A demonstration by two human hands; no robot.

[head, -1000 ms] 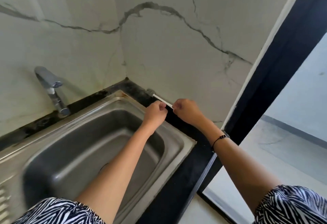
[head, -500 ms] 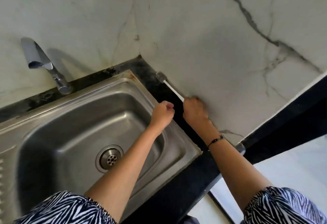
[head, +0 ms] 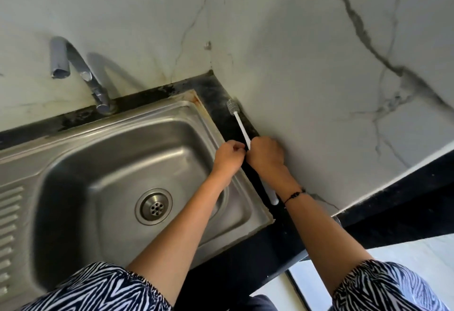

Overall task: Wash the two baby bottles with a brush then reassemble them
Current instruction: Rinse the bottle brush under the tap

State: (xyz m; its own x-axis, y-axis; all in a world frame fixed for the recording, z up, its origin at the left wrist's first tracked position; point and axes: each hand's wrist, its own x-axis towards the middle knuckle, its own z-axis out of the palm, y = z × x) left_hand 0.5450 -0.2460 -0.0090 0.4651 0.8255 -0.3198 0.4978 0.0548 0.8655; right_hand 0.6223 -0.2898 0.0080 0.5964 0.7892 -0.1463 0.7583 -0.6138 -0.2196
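Here the right hand [head: 265, 154] grips the brush [head: 239, 124]; the left hand [head: 229, 156] is curled beside it.

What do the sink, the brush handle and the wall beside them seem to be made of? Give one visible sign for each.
Sink: apparently stainless steel, brushed grey with soft highlights.
Brush handle: probably plastic, plain smooth white and thin.
Wall: marble or a marble-look panel, pale with dark branching veins; which one cannot be told.

Brush [head: 240, 125]: thin white handle, small grey bristle head at far end, lying along the black ledge right of the sink, against the wall.
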